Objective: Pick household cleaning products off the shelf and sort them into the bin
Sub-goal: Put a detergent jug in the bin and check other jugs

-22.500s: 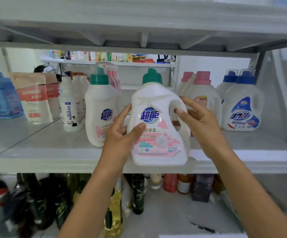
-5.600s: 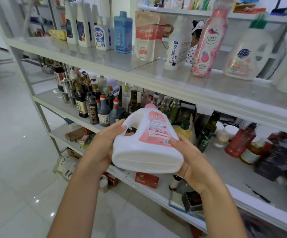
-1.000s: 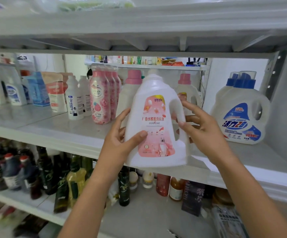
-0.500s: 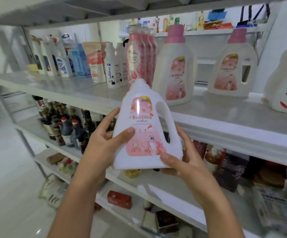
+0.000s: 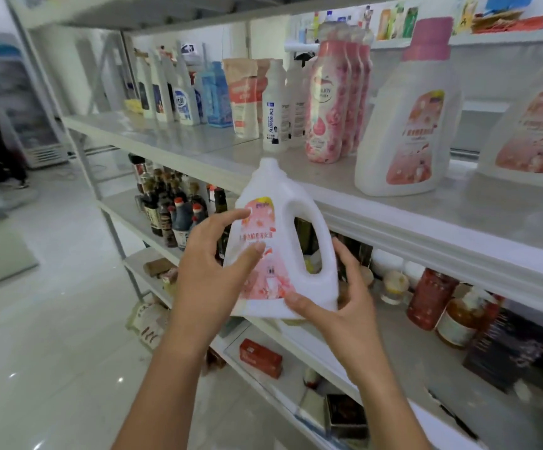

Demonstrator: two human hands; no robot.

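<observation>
A white detergent jug (image 5: 283, 241) with a pink label and a side handle is held upright in front of the shelf, below its top board. My left hand (image 5: 211, 274) grips its left side, thumb across the label. My right hand (image 5: 338, 306) holds its lower right corner from beneath and behind. The jug's top looks white, with no coloured cap showing. No bin is in view.
The grey shelf board (image 5: 426, 219) carries two like jugs with pink caps (image 5: 406, 125), pink bottles (image 5: 328, 99), white bottles and pouches. Lower boards hold dark sauce bottles (image 5: 172, 212) and jars. White tiled floor (image 5: 46, 319) lies left; a person stands far left.
The jug has come off the shelf and down to the left, away from the board. My right hand slid from the handle to the jug's bottom. My view swung left.
</observation>
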